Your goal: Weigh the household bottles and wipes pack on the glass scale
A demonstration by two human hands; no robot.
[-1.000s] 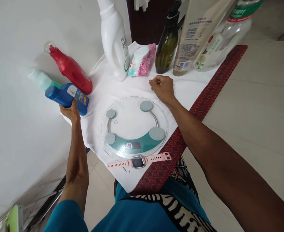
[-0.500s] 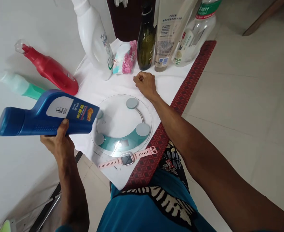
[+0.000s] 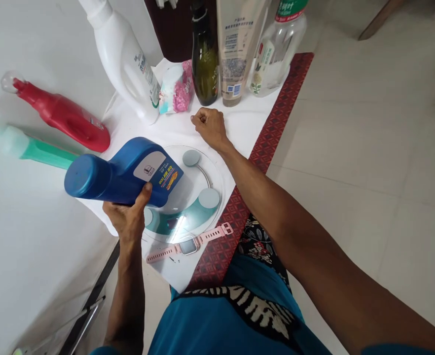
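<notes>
My left hand (image 3: 128, 214) grips a blue bottle (image 3: 123, 167) with a white label and a blue cap. The bottle is tilted over the left part of a round glass scale (image 3: 202, 219), its cap toward the left and its base toward the right. My right hand (image 3: 210, 127) rests with curled fingers on the white cloth (image 3: 239, 121) beyond the scale; whether anything is inside the fingers is hidden. A pink-strapped watch (image 3: 188, 245) lies along the scale's near edge.
Along the back stand a white jug (image 3: 123, 59), a pink tissue pack (image 3: 176, 88), a dark green bottle (image 3: 205, 59), a beige tube (image 3: 235, 54) and a clear bottle (image 3: 272, 59). A red bottle (image 3: 65, 116) and a green bottle (image 3: 47, 152) are at left by the wall.
My left hand has moved right with the blue bottle, turning its cap more toward me and bringing it over the scale. My right hand remains on the cloth. The view has shifted slightly.
</notes>
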